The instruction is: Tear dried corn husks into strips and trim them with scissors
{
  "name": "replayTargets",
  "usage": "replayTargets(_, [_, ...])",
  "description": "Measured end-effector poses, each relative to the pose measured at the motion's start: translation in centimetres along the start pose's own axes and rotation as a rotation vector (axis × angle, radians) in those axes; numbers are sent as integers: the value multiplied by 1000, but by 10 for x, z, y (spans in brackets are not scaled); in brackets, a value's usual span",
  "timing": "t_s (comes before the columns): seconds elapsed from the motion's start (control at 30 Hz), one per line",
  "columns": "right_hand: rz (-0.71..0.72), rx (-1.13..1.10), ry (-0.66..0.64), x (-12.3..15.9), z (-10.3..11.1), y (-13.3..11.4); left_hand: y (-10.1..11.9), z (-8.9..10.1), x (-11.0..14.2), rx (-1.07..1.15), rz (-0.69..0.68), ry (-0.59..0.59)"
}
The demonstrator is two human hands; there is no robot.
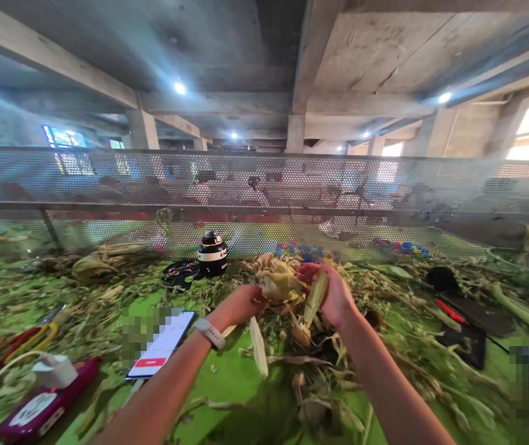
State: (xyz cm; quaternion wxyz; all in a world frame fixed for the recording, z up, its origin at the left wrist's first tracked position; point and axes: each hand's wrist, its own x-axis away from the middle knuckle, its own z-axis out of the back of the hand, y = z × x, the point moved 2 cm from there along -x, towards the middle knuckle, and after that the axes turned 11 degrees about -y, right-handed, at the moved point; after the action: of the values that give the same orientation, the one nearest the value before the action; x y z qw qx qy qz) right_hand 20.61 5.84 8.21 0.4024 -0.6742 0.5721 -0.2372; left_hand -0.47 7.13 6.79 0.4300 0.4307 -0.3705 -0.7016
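Observation:
A pale, yellowish bundle of corn husks (276, 279) is between my two hands, above the husk-strewn table. My left hand (242, 304), a light watch on its wrist, grips the lower left side of the bundle with bent fingers. On the other side my right hand (332, 289) curves toward the bundle, its fingertips against the right edge. A long greenish husk strip (315, 301) stands tilted across that palm, partly covering the fingers. Beneath the hands lie loose strips, one pale husk piece (259, 347) among them.
A dark jar-like container (212, 254) stands beyond the hands. To the left are a phone (172, 340), a purple power strip (44, 402) with a white plug, and scissors (33, 337). Dark devices (461, 334) lie at right, near a green basket (519, 272). A perforated metal screen (255, 185) spans the back.

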Motion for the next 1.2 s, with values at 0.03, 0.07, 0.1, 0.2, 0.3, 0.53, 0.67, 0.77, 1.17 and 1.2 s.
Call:
replayTargets(0.03, [3, 34, 1, 3, 1, -7, 3, 6, 4, -78, 17, -73])
replayTargets(0.07, [-2, 65, 16, 5, 3, -13, 7, 13, 8, -115, 10, -70])
replayTargets(0.1, [-10, 91, 35, 8, 5, -17, 11, 19, 13, -122, -7, 19])
replayTargets(0.2, [-25, 124, 43, 16, 3, -16, 23, 20, 30, -3, -61, 170])
replayTargets(0.3, [-21, 108, -48, 25, -8, 6, 27, -11, 46, 106, -51, -28])
replayTargets(0.53, [-128, 18, -146, 49, -28, 57, 11, -65, 69, 299, -22, -231])
replayTargets(0.67, [-126, 109, -88, 48, -15, 66, -4, -60, 75, 354, 3, -127])
replayTargets(0.77, [-92, 116, -1, 42, -5, 69, -12, -56, 77, 363, 5, -22])
replayTargets(1.17, [93, 319, 148, 43, 4, 52, -35, -63, 73, 235, 93, -124])
replayTargets(1.2, [111, 334, 146, 42, 4, 51, -36, -66, 74, 239, 110, -220])
